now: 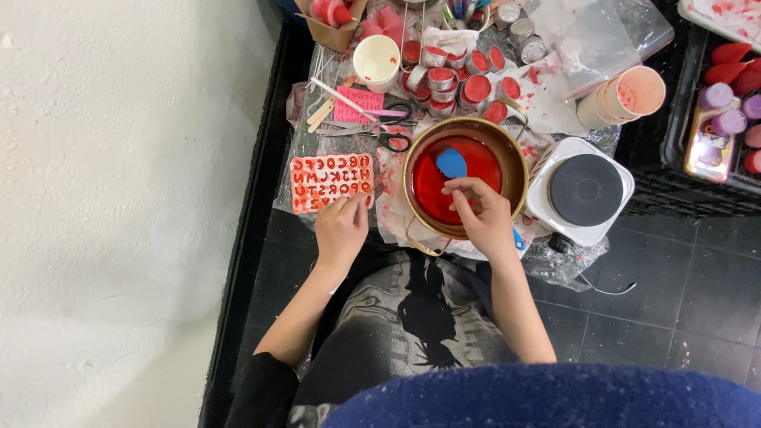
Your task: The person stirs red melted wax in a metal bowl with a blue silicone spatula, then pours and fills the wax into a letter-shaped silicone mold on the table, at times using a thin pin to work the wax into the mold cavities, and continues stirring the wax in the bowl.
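Right hand (482, 212) fingers pinch what appears to be the blue spatula (452, 162) handle over the brass pot (515, 162) of red liquid; a slip risks splashing. Left hand (341, 230) fingers rest, loosely curled, on the letter mould (330, 182) at the surface's left edge.

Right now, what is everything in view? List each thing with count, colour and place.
pot of red liquid: one, brass-coloured, centre of the floor mat
blue spatula: one, blue, in the red liquid
letter mould: one, red, left of the pot
scissors: two pairs, black-handled, above the mould
small tins: many, silver with red fill, behind the pot
paper cup: one, white, upper left of the tins
stacked cups: one stack, red-stained, upper right
hot plate: one, white with black top, right of the pot
black crate: one, far right, holding red and purple pieces
left hand: fingers on the mould's lower edge
right hand: over the pot, at the spatula handle
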